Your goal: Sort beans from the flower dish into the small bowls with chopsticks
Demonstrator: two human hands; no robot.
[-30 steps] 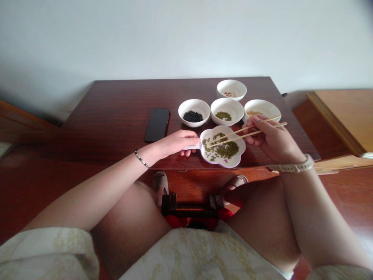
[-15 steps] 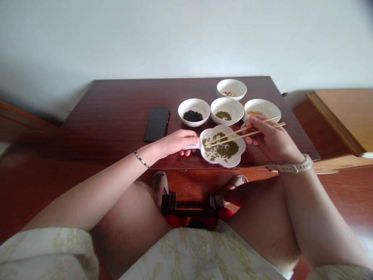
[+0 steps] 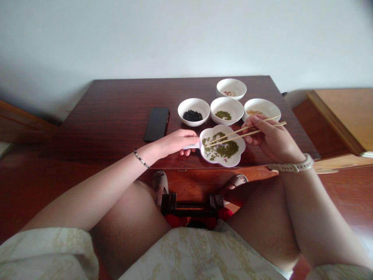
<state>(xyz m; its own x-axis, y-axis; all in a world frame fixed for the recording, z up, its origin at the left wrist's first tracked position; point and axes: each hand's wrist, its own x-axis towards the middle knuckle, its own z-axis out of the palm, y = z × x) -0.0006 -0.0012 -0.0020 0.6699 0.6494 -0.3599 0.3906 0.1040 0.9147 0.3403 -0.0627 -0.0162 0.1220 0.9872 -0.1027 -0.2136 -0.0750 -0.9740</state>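
My left hand (image 3: pixel 182 142) is closed on the handle of a white, flower-shaped dish (image 3: pixel 215 159) at the table's front edge. Green mung beans (image 3: pixel 227 150) are spread across the dish. A pair of wooden chopsticks (image 3: pixel 237 135) is gripped in my right hand (image 3: pixel 268 138), above the dish's right side. The chopstick tips reach down among the beans at the dish's left, slightly apart; whether a bean sits between them I cannot tell. Just behind the dish stands a white bowl (image 3: pixel 221 102) with mung beans in it.
A white bowl of black beans (image 3: pixel 192 116) stands left of the middle bowl. To the right is a bowl of yellowish beans (image 3: pixel 262 103), partly behind my right hand. Farthest back sits a bowl with reddish pieces (image 3: pixel 231 84). A black phone (image 3: pixel 156 124) lies on the dark table (image 3: pixel 122 105).
Almost nothing differs. The chopsticks have shifted very slightly, and both hands keep their grips in the same places.
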